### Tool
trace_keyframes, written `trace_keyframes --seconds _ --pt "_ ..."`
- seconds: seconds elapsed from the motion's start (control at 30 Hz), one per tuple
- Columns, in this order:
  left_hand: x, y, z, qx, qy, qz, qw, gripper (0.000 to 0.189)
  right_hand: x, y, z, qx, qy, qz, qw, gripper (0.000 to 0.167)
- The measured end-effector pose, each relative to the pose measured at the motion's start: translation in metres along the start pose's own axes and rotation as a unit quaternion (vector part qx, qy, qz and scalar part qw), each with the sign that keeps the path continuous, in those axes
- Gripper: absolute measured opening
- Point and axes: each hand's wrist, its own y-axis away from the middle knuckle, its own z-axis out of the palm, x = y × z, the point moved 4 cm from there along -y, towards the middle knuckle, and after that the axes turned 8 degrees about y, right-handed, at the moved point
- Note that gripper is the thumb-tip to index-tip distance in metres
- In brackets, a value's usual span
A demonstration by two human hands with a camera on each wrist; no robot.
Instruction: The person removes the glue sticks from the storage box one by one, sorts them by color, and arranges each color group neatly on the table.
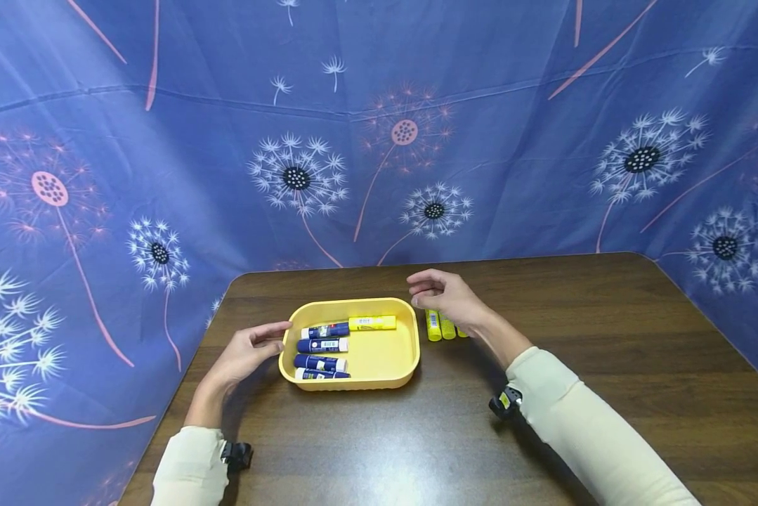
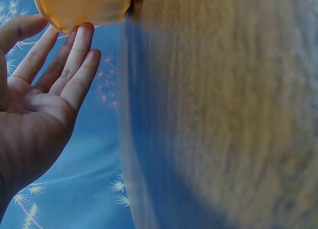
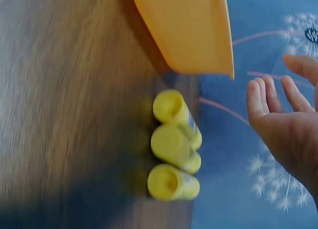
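Note:
A yellow tray (image 1: 381,358) holds several blue glue sticks (image 1: 322,345) along its left side and one yellow glue stick (image 1: 374,323) near its back wall. My left hand (image 1: 246,353) is at the tray's left end; in the left wrist view its straight fingers reach up to the tray's wall (image 2: 87,10). Beyond the tray's right end, my right hand (image 1: 449,299) hovers with relaxed fingers and nothing in its grasp. Under it, three yellow glue sticks (image 3: 171,107) lie side by side on the table, partly hidden by this hand in the head view.
The dark wooden table (image 1: 581,351) carries the tray near its back edge. A blue cloth with dandelion prints (image 1: 511,140) hangs behind the table and along both sides. Black wrist cameras (image 1: 505,402) sit on both sleeves.

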Motion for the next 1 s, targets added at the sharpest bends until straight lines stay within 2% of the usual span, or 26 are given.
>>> trace_keyframes --seconds 0.2,0.47,0.63,1.0 --pt "0.003 -0.002 0.001 -0.002 -0.005 0.004 1.0000 0.049 -0.007 -0.004 0.028 -0.052 0.000 -0.003 0.9986 0.046" --pt "-0.001 -0.002 -0.001 0.000 -0.021 -0.005 0.9998 0.048 -0.006 -0.016 0.064 -0.082 0.060 -0.018 0.9947 0.047" --pt "-0.005 0.001 -0.003 0.008 -0.031 -0.012 0.9994 0.048 -0.007 -0.021 0.079 -0.083 0.094 -0.017 0.9919 0.045" --pt "-0.005 -0.001 -0.001 0.005 -0.025 -0.008 0.9996 0.048 -0.007 -0.026 0.086 -0.059 0.177 0.041 0.9816 0.044"
